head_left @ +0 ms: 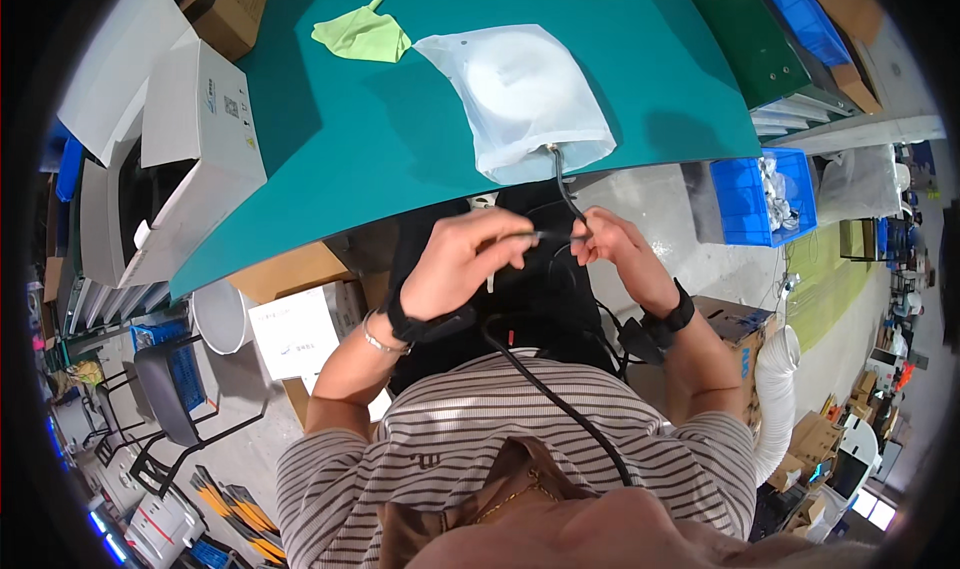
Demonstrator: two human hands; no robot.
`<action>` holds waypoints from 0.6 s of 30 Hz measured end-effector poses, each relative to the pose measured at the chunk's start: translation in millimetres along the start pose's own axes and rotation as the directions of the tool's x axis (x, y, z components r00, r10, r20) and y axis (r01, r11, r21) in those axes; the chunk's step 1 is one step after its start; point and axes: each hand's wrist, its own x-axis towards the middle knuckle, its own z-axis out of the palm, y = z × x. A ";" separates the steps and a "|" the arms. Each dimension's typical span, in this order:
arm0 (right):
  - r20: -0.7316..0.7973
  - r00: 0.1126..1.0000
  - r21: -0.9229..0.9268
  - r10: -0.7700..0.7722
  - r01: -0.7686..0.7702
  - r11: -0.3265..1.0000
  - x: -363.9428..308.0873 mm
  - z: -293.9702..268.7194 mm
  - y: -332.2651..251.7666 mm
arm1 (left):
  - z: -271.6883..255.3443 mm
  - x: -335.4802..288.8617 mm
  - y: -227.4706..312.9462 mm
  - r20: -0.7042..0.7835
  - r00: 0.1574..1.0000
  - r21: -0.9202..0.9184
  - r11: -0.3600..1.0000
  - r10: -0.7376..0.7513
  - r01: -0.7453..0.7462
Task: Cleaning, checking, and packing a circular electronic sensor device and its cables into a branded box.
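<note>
A black cable (568, 197) runs out of the open mouth of a translucent white plastic bag (600, 134), which lies at the near edge of the green table. Inside the bag shows a round white object (525, 77), blurred by the plastic. My right hand (618, 249) pinches the cable just off the table edge, above my lap. Opposite it, my left hand (468, 257) has its fingers closed on a short dark stretch of cable between the two hands. Its fingertips are slightly smeared by motion.
A lime-green cloth (362, 35) lies on the green table (420, 159), beyond the bag. An open white carton (215, 159) stands at the table's left end. Right of the table is a blue bin (742, 204) holding plastic-wrapped items. Another black cable (560, 401) crosses my shirt.
</note>
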 end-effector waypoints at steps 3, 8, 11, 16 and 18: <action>-0.095 0.986 -0.103 -0.140 0.130 0.986 -0.7 2.2 -3.5 | 6.2 23.0 -13.1 0.173 0.962 -0.482 0.834 -0.209 0.268; -0.149 0.834 -0.405 -0.531 0.438 0.802 1.9 4.2 -4.5 | 26.5 31.8 -33.4 0.256 0.927 -0.688 0.622 -0.276 0.375; -0.152 0.873 -0.335 -0.463 0.395 0.855 8.4 2.2 3.8 | 36.9 36.2 -42.4 0.274 0.915 -0.793 0.469 -0.296 0.389; -0.190 0.913 -0.152 -0.361 0.336 0.930 18.1 -2.3 13.2 | 52.2 45.3 -40.8 0.280 0.868 -0.883 0.244 -0.410 0.400; -0.196 0.918 -0.104 -0.345 0.330 0.938 17.7 -0.9 14.8 | 54.8 47.1 -39.7 0.297 0.869 -0.894 0.204 -0.396 0.398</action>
